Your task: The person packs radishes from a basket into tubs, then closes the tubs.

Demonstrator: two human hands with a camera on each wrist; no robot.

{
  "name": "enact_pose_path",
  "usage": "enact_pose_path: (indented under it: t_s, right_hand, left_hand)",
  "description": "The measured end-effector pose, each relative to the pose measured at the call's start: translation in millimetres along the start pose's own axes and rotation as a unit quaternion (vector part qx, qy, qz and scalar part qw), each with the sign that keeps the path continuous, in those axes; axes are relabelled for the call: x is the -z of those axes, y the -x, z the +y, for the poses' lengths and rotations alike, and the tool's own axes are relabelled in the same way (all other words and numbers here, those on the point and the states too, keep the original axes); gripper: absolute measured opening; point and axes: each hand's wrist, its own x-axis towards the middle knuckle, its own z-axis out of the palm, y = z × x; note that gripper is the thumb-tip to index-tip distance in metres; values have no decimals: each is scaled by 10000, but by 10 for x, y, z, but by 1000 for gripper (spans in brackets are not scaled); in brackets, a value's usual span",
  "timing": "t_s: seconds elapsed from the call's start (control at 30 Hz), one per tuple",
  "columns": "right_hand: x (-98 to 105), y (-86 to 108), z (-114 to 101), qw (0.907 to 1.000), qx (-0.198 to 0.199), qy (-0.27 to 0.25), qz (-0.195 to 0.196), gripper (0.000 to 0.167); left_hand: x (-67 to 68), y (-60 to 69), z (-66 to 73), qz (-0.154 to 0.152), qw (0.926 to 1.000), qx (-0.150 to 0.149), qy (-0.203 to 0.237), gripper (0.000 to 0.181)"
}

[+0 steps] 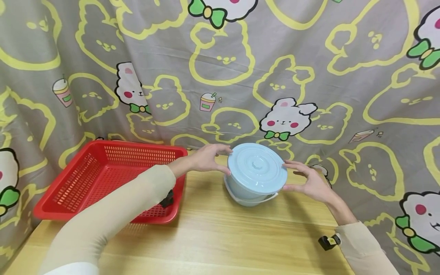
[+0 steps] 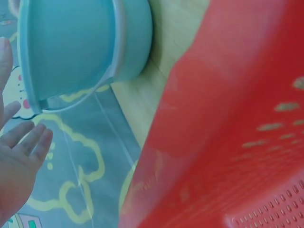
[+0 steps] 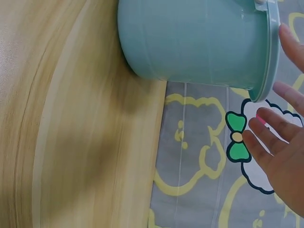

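A light blue bucket (image 1: 240,191) stands upright on the wooden table, its round lid (image 1: 258,179) on top. A pale handle (image 1: 237,199) hangs down along the bucket's near side. At the left of the lid's rim is my left hand (image 1: 207,158), thumb and fingers spread. My right hand (image 1: 311,185) is at the opposite side, its fingertips at or very near the rim. Both wrist views show straight or relaxed fingers on the left hand (image 2: 21,161) and right hand (image 3: 287,156); firm contact with the lid cannot be made out.
A red perforated plastic basket (image 1: 113,142) sits left of the bucket, beneath my left forearm. The wooden table (image 1: 220,236) runs back to a grey curtain (image 1: 233,99) with cartoon prints, close behind the bucket.
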Motion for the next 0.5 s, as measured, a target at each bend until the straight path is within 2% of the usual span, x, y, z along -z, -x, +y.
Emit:
enact_pose_path:
  t_s: [0.1,0.27,0.37,0.5]
  right_hand:
    - [26,27,-1,9998,35,116,139,68]
    - [22,52,-54,9972,196,533,486,64]
    - [10,69,-119,9946,292,764,635,62]
    - [-8,100,-236,9896,380,1166,749,61]
  left_hand:
    - [42,68,4,204,9998,37,1,76]
    - [100,213,37,434,9987,145,-235,66]
    - [135,316,67,547,9978,239,-290,63]
    - [178,456,106,706,9969,220,-284,61]
